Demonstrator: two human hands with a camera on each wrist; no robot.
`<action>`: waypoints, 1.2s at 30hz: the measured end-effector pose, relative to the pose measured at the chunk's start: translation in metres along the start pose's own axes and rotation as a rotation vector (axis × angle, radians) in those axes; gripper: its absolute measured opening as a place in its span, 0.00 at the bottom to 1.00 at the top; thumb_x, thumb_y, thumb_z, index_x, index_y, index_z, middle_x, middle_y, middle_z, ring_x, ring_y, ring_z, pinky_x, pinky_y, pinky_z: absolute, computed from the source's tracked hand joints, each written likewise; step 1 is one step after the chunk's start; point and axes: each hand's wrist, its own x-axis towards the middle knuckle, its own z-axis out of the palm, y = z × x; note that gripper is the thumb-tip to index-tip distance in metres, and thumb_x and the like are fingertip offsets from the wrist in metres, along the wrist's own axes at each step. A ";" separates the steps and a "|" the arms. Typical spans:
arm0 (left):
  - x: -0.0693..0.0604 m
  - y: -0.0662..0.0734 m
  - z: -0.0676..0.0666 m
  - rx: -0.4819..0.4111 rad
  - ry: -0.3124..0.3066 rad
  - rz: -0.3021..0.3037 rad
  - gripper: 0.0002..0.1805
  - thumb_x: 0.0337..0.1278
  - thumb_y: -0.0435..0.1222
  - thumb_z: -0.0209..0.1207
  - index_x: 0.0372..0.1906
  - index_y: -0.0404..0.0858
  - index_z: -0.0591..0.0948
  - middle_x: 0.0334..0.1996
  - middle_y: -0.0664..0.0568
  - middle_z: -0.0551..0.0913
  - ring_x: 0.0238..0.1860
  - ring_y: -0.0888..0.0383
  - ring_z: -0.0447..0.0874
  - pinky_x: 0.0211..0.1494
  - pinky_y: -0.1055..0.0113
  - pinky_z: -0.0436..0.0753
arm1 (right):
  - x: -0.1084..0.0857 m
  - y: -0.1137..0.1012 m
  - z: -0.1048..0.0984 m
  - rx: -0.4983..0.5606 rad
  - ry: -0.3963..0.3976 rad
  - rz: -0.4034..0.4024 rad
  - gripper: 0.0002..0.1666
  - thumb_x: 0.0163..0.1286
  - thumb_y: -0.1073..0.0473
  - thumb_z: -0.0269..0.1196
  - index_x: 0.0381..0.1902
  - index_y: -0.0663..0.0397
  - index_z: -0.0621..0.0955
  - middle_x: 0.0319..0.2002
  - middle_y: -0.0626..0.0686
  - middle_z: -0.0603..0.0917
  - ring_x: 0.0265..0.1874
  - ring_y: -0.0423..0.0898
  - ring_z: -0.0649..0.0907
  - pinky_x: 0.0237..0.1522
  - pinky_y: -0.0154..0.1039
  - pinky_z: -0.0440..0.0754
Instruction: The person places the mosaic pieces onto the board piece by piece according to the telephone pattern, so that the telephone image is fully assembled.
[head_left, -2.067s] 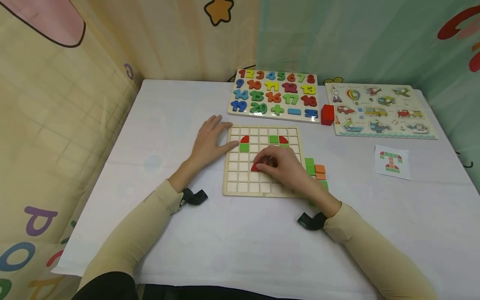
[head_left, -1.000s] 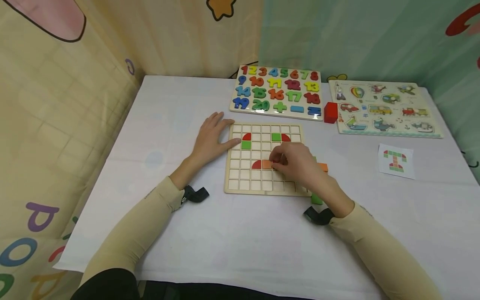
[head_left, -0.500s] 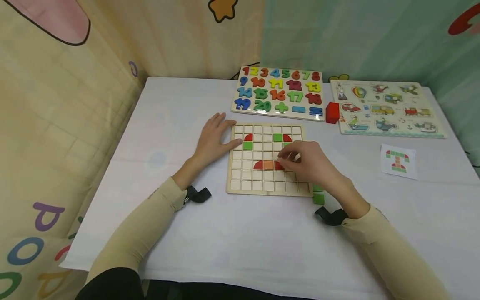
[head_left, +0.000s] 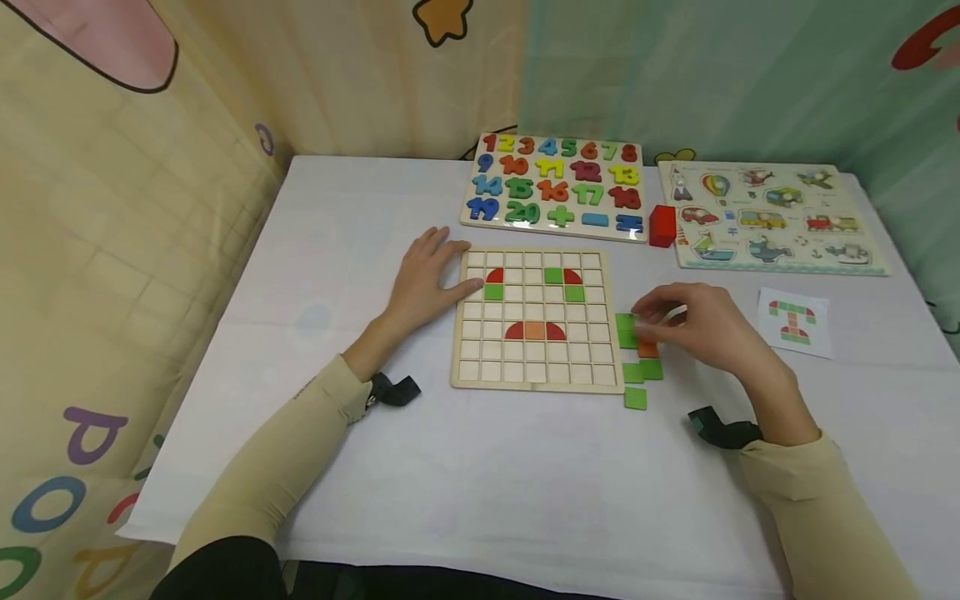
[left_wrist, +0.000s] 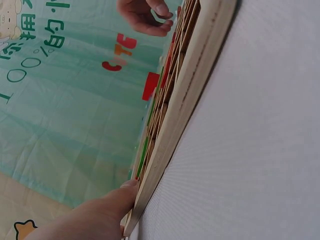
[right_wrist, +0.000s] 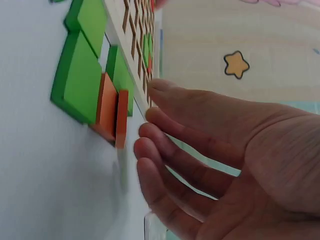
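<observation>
A wooden grid board point(head_left: 536, 387) lies on the table in the head view. One board row bears an orange tile point(head_left: 535, 331) between two red quarter-round pieces point(head_left: 556, 332). Green tiles point(head_left: 574, 293) and more red pieces sit higher up. My left hand point(head_left: 426, 279) rests at the board's upper left edge, fingers extended; its thumb point(left_wrist: 117, 197) touches the frame in the left wrist view. My right hand point(head_left: 701, 325), fingers loosely bent, hovers over loose orange tiles point(head_left: 648, 348) right of the board. The right wrist view shows nothing between thumb and index finger.
Several loose green tiles point(head_left: 635, 398) lie along the board's right edge. Behind stand a number puzzle point(head_left: 555, 190), a red block point(head_left: 662, 226) and a vehicle picture puzzle point(head_left: 780, 218). A pattern card point(head_left: 795, 323) lies at the right.
An orange tile and red quarter-round pieces have come to lie together in one board row. My right hand has left the board, moving right to the loose tiles. My left hand has stayed.
</observation>
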 end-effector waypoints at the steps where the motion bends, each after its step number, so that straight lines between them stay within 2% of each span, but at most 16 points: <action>1: 0.000 0.000 0.000 0.001 0.000 -0.001 0.37 0.65 0.59 0.65 0.72 0.44 0.76 0.83 0.40 0.60 0.85 0.41 0.48 0.87 0.42 0.48 | 0.000 0.002 -0.001 -0.003 -0.017 0.013 0.18 0.68 0.56 0.75 0.52 0.57 0.88 0.45 0.55 0.89 0.45 0.51 0.83 0.50 0.40 0.87; 5: 0.001 0.000 0.000 0.001 -0.001 -0.003 0.37 0.65 0.59 0.65 0.72 0.44 0.76 0.83 0.40 0.60 0.85 0.41 0.49 0.87 0.42 0.48 | 0.001 0.007 0.000 -0.008 -0.056 0.040 0.19 0.66 0.57 0.76 0.52 0.58 0.88 0.43 0.56 0.87 0.45 0.53 0.81 0.51 0.45 0.86; 8: 0.001 0.000 0.000 -0.001 -0.001 -0.005 0.37 0.65 0.59 0.65 0.72 0.44 0.76 0.83 0.40 0.60 0.85 0.41 0.48 0.87 0.42 0.48 | 0.002 0.008 0.000 -0.012 -0.057 0.046 0.17 0.65 0.58 0.77 0.49 0.58 0.88 0.40 0.55 0.86 0.44 0.53 0.80 0.49 0.41 0.84; 13: 0.000 0.001 -0.001 -0.007 -0.002 -0.009 0.37 0.65 0.58 0.66 0.72 0.44 0.76 0.83 0.40 0.60 0.85 0.41 0.48 0.87 0.43 0.48 | 0.003 0.010 -0.001 -0.003 -0.059 0.059 0.14 0.63 0.57 0.78 0.42 0.55 0.86 0.35 0.53 0.82 0.41 0.52 0.79 0.40 0.35 0.79; 16: 0.000 0.003 -0.001 -0.012 -0.004 -0.011 0.37 0.65 0.58 0.66 0.72 0.43 0.76 0.83 0.40 0.60 0.85 0.41 0.48 0.87 0.43 0.48 | 0.004 0.011 -0.002 0.006 -0.047 0.066 0.13 0.63 0.56 0.78 0.40 0.54 0.86 0.34 0.52 0.83 0.40 0.52 0.79 0.38 0.35 0.77; 18: 0.000 0.003 0.000 -0.014 -0.008 -0.010 0.37 0.65 0.58 0.66 0.72 0.43 0.76 0.83 0.40 0.60 0.86 0.41 0.48 0.87 0.43 0.47 | 0.003 0.008 -0.004 0.010 -0.011 0.060 0.11 0.64 0.56 0.78 0.40 0.53 0.88 0.33 0.52 0.85 0.40 0.51 0.80 0.38 0.36 0.76; 22: 0.000 0.003 0.000 -0.008 -0.010 -0.008 0.37 0.65 0.59 0.66 0.72 0.43 0.76 0.83 0.40 0.60 0.85 0.41 0.48 0.87 0.43 0.48 | 0.008 -0.008 -0.002 0.019 0.148 0.038 0.11 0.65 0.55 0.77 0.40 0.54 0.90 0.33 0.53 0.88 0.38 0.51 0.81 0.36 0.36 0.74; 25: -0.001 0.001 -0.001 -0.007 -0.003 -0.008 0.37 0.65 0.58 0.66 0.72 0.43 0.76 0.82 0.39 0.60 0.85 0.41 0.49 0.87 0.43 0.48 | 0.018 -0.026 0.006 0.033 0.224 -0.002 0.12 0.66 0.54 0.77 0.41 0.56 0.90 0.33 0.55 0.89 0.38 0.51 0.82 0.36 0.35 0.75; 29: -0.001 0.001 -0.001 -0.018 0.000 -0.008 0.37 0.65 0.58 0.66 0.72 0.43 0.76 0.83 0.39 0.60 0.85 0.41 0.48 0.87 0.43 0.47 | 0.037 -0.048 0.019 0.075 0.210 -0.060 0.10 0.67 0.57 0.76 0.43 0.55 0.91 0.35 0.55 0.90 0.39 0.51 0.85 0.40 0.39 0.79; 36: -0.001 0.001 -0.003 -0.022 -0.009 -0.014 0.37 0.65 0.58 0.66 0.72 0.44 0.76 0.83 0.40 0.60 0.86 0.41 0.48 0.87 0.42 0.47 | 0.061 -0.074 0.042 0.152 0.139 -0.101 0.08 0.69 0.59 0.74 0.45 0.53 0.91 0.38 0.53 0.91 0.41 0.50 0.87 0.46 0.45 0.82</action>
